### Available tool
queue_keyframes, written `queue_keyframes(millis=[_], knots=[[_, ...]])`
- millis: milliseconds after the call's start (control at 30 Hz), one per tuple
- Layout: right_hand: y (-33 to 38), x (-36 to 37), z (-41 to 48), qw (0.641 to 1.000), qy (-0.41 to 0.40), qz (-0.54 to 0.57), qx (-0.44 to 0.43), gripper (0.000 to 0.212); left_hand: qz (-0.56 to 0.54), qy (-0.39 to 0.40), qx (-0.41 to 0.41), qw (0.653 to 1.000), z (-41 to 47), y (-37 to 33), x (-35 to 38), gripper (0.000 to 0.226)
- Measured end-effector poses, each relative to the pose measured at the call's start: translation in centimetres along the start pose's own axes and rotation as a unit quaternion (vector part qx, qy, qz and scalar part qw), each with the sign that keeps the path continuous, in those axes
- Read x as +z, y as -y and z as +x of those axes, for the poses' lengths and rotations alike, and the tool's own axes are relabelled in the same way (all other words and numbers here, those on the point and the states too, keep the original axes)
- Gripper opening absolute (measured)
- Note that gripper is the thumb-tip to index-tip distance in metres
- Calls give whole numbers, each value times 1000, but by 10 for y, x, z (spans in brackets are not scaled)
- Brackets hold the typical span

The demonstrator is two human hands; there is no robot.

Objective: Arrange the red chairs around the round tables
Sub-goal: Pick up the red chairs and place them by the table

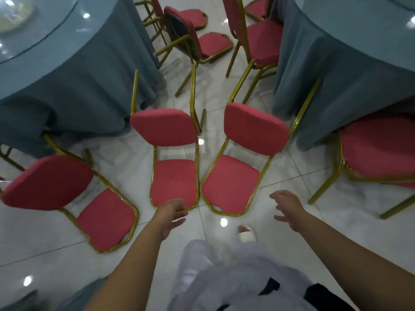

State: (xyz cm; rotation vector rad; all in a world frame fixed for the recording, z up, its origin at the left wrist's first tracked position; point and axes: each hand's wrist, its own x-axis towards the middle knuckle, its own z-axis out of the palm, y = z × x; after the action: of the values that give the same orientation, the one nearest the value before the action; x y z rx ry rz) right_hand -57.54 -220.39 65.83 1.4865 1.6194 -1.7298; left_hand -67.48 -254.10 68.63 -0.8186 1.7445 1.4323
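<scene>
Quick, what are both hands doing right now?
Left hand: at the middle chair's front edge, blurred; grip cannot be told.
Right hand: open, fingers spread, holding nothing.

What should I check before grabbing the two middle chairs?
1. Left hand free: ok, open at the front edge of the left middle chair.
2. Right hand free: ok, open, apart from the right middle chair.
3. Grip on a chair: not ok, neither held.
4. Room between the two chairs: not ok, seats close side by side.
5. Free place at the right table: cannot tell.
</scene>
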Motion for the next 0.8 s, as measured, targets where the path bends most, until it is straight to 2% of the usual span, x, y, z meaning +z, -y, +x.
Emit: queue_keyframes(millis=[233, 433, 500, 633, 733, 800], knots=[[-5, 45, 34, 997, -38, 17, 59, 25, 155, 54, -38, 986, 83, -48, -8, 15], [-39, 103, 77, 981, -143, 55, 116, 31, 306, 126, -48, 942, 192, -73, -15, 16], [-59, 129, 95, 976, -154, 58, 140, 36, 343, 118, -58, 930, 235, -71, -20, 19], [-98, 175, 138, 968, -146, 80, 186, 42, 446, 98, -59, 888, 322, -48, -23, 12], [-127, 202, 189, 969, -126, 66, 203, 45, 502, 82, -45, 860, 382, -23, -11, 30], [-147, 212, 232, 974, -110, 48, 194, 51, 568, 89, -7, 818, 425, -6, 4, 38]])
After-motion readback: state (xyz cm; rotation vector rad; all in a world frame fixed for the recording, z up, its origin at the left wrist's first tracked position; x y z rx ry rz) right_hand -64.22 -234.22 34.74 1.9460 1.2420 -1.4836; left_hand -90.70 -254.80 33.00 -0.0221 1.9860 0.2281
